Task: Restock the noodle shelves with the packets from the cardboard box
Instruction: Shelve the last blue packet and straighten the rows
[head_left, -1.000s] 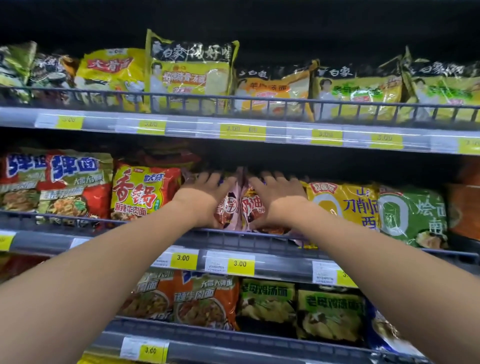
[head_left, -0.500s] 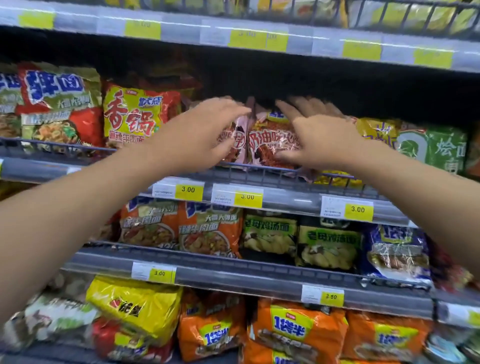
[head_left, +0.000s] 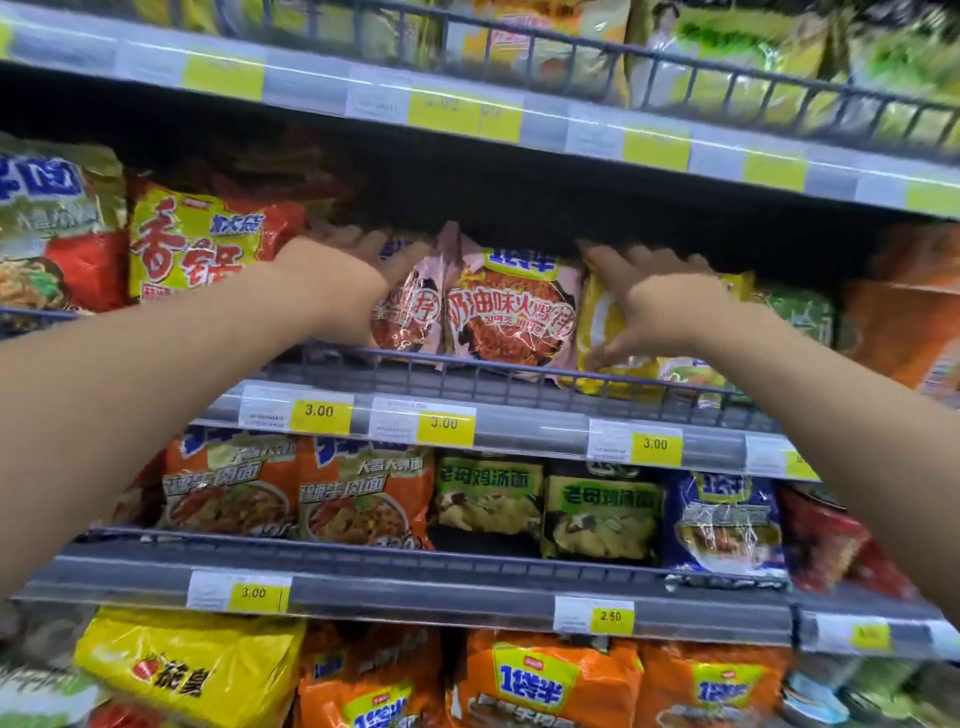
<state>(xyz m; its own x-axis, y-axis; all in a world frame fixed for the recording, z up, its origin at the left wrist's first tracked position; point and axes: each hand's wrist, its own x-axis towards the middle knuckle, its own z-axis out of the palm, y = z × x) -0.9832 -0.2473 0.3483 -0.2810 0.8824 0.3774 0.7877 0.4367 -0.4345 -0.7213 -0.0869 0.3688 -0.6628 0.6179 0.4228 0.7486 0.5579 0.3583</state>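
Two pink noodle packets (head_left: 511, 312) stand upright side by side behind the wire rail of the middle shelf (head_left: 519, 387). My left hand (head_left: 337, 275) lies with fingers spread against the left pink packet (head_left: 410, 312), beside a red-and-yellow packet (head_left: 192, 244). My right hand (head_left: 660, 301) curls over the yellow packet (head_left: 597, 322) just right of the pink ones, fingers on its top edge and thumb low on its front. The cardboard box is out of view.
The shelf above (head_left: 467, 111) hangs close over the packets with yellow price tags. Below are orange packets (head_left: 363, 499), dark green packets (head_left: 597, 514) and a blue one (head_left: 727, 525). A green packet (head_left: 800, 312) and orange packets (head_left: 904, 322) fill the right.
My hands have moved apart off the fronts of the pink packets. The right hand shifted right onto the yellow packet, and the left hand slid to the left pink packet's edge.
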